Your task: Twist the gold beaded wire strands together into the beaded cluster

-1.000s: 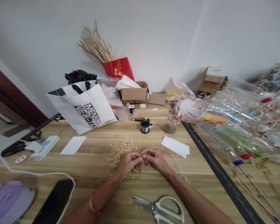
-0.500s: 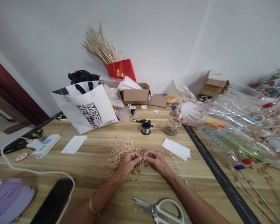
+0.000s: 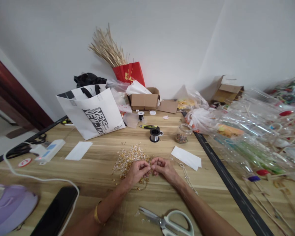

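At the right edge of a heap of gold and clear beads on wire (image 3: 127, 160), my two hands meet fingertip to fingertip. My left hand (image 3: 139, 172) is closed in a pinch, partly in front of the heap. My right hand (image 3: 163, 168) pinches as well, thumb against forefinger. Whatever lies between the fingertips is too small to make out. To the right of my right hand lies a beaded chain (image 3: 185, 173). Scissors with pale handles (image 3: 167, 221) rest below, between my forearms, their blades pointing left.
Beyond the hands stand a wire spool (image 3: 154, 135) and a glass jar of beads (image 3: 182, 136). White paper slips (image 3: 186, 157) lie either side. A white bag (image 3: 93, 111) stands back left; plastic bottles (image 3: 238, 137) crowd the right. A phone (image 3: 55, 211) and white cable (image 3: 41, 179) lie left.
The view has shifted very slightly, so the surroundings appear a little to the right. Both hands stay together in nearly the same place, still pinching.
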Motion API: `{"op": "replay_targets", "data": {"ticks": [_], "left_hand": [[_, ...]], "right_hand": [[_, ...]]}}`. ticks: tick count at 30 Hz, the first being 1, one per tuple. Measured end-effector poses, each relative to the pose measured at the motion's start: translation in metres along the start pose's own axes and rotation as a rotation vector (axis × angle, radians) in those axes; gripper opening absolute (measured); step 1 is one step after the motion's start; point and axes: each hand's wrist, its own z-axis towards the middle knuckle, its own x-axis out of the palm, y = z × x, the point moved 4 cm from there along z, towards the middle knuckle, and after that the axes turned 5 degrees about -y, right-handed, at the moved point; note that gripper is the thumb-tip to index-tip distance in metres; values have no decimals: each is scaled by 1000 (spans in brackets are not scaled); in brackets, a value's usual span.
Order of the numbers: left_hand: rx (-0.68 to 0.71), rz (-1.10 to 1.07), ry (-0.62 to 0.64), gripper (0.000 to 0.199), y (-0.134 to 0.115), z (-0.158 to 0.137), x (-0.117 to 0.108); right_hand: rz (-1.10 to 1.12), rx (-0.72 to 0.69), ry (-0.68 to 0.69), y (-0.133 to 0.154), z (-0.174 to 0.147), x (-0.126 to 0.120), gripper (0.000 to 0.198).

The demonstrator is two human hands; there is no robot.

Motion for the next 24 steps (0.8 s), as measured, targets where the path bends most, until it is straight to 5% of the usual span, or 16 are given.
{"op": "replay_targets", "data": {"ticks": [24], "left_hand": [[-9, 1, 130, 34, -10, -3, 1]], "right_hand": [[-70, 14, 58, 6, -3, 3, 29]]}}
